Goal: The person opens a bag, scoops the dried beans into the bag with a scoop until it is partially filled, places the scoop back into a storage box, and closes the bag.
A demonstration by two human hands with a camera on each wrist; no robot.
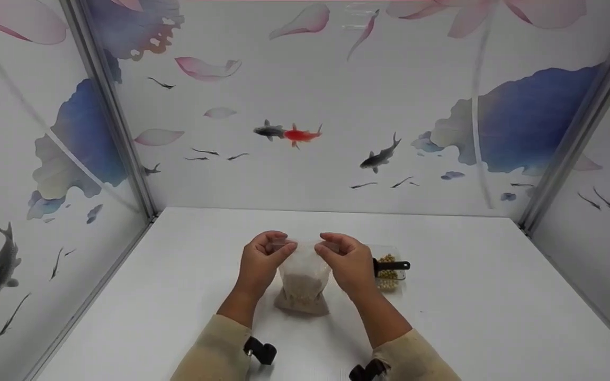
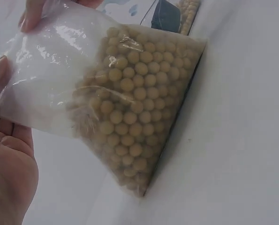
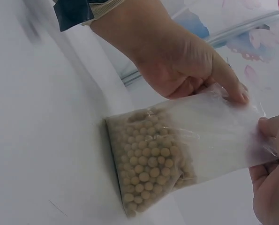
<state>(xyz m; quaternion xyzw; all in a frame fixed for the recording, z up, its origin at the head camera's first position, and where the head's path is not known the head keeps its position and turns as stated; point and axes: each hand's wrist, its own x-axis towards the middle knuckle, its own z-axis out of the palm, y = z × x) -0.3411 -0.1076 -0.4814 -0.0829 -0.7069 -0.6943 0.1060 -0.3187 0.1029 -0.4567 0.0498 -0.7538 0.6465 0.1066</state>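
Note:
A clear plastic bag (image 1: 304, 288) stands upright on the white table, its lower part filled with round tan beans (image 2: 134, 108) that look like soybeans. My left hand (image 1: 260, 260) pinches the bag's top edge on the left between thumb and fingers. On the other side, my right hand (image 1: 351, 266) pinches the same edge. The upper part of the bag is bean-free and stretched between the two hands. In the right wrist view the bag's base (image 3: 113, 159) touches the tabletop. Whether the mouth is sealed I cannot tell.
Behind my right hand sits a clear box (image 1: 401, 290) of yellowish beans, partly hidden. A tool with a black handle (image 1: 399, 265) lies across it. Printed panels (image 1: 305, 180) wall the table (image 1: 469, 296) at the back and both sides.

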